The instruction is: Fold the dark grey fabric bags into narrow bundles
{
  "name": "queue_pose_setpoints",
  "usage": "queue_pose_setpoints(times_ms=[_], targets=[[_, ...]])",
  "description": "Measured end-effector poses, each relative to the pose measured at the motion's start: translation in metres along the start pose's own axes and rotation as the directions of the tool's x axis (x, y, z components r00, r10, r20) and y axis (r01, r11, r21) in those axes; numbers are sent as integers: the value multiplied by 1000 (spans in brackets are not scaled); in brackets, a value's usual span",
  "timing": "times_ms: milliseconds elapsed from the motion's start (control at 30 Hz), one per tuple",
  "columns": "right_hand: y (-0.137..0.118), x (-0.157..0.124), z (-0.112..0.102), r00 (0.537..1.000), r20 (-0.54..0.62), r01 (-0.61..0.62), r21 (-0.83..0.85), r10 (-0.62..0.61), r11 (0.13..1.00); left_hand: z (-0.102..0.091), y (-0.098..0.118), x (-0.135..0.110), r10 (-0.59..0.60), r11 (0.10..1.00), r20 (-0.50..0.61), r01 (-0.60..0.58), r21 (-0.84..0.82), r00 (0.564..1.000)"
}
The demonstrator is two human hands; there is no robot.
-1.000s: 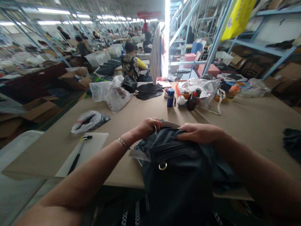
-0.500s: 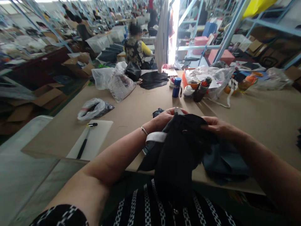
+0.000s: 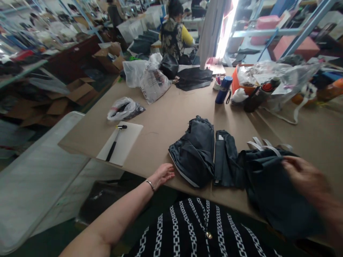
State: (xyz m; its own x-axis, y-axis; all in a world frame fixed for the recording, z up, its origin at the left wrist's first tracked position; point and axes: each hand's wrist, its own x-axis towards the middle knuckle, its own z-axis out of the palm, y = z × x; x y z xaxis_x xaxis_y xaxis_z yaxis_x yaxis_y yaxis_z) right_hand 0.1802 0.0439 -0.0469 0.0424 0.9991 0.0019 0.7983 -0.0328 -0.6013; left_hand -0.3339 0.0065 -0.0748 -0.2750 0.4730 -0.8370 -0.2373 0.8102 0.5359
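The dark fabric was now separated — a crumpled piece with white edge [image 3: 194, 153], a narrow folded strip [image 3: 226, 160] and a larger piece with white straps [image 3: 270, 185] lay side by side on the tabletop [image 3: 160, 135]. Earlier both hands held up one bundle. The left hand [image 3: 162, 175] rested open and empty at the edge. The right hand [image 3: 304, 176] lay on the larger piece, too blurred to tell its grip.

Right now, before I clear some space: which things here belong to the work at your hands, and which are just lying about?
In use:
right hand
dark cloth
white straps
narrow dark strip
folded dark bundle
left hand

Lying about:
hammer
white board
plastic bag
blue bottle
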Motion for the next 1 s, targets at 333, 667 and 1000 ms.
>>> queue_pose_setpoints(times_ms=[333, 667, 1000], targets=[[-258, -32, 230, 641, 645, 410, 170, -416, 896, 24, -27, 22, 43, 996, 60, -37, -85, 997], [-235, -14, 255, 729, 623, 86, 329, -284, 941, 29, -15, 5, 209, 973, 124, -193, -125, 970], [-261, -5, 230, 874, 456, -156, 588, -167, 794, 46, 30, -31, 224, 972, 220, -201, -121, 950]])
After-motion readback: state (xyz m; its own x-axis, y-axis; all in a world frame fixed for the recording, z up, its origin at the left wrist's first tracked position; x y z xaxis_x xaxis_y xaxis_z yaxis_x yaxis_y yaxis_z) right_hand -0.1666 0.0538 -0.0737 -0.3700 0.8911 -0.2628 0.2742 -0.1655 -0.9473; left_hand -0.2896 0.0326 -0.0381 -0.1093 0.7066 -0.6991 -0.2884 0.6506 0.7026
